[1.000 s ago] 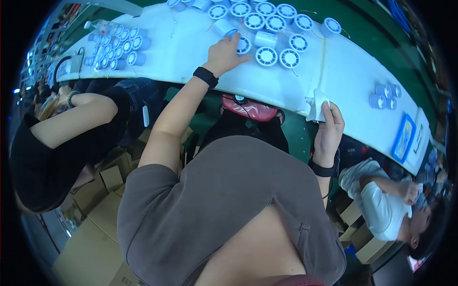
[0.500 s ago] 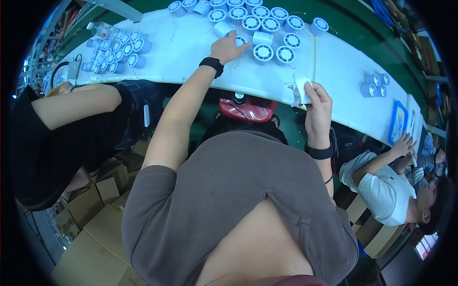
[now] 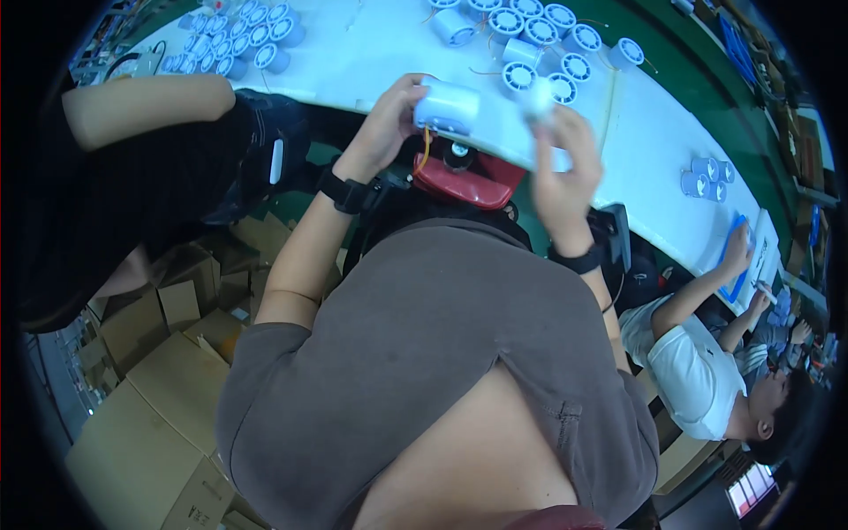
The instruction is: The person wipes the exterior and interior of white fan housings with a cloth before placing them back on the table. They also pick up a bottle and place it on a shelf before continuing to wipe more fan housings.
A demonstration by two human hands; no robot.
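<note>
Near the front edge of the white table [image 3: 353,53], my left hand [image 3: 386,128] is closed around a white cylindrical housing [image 3: 449,106], which lies on its side in the grip. An orange wire [image 3: 424,155] hangs down from it. To its right, my right hand [image 3: 567,168] is raised and smeared by motion. A white cloth [image 3: 537,99] shows at its fingertips, also blurred. Beyond both hands stand several similar housings with slotted round tops [image 3: 541,32], some upright and some on their sides, with thin wires trailing.
Another cluster of housings [image 3: 238,40] stands at the far left, close to a person in black [image 3: 132,177]. A few housings [image 3: 707,177] stand on the right. Further right, a person in a white shirt [image 3: 698,353] reaches to a blue tray [image 3: 736,265]. Cardboard boxes [image 3: 150,397] fill the lower left.
My left hand has picked one housing out of the group and brought it back to the table's near edge. My right hand has moved slightly left and up with the cloth.
</note>
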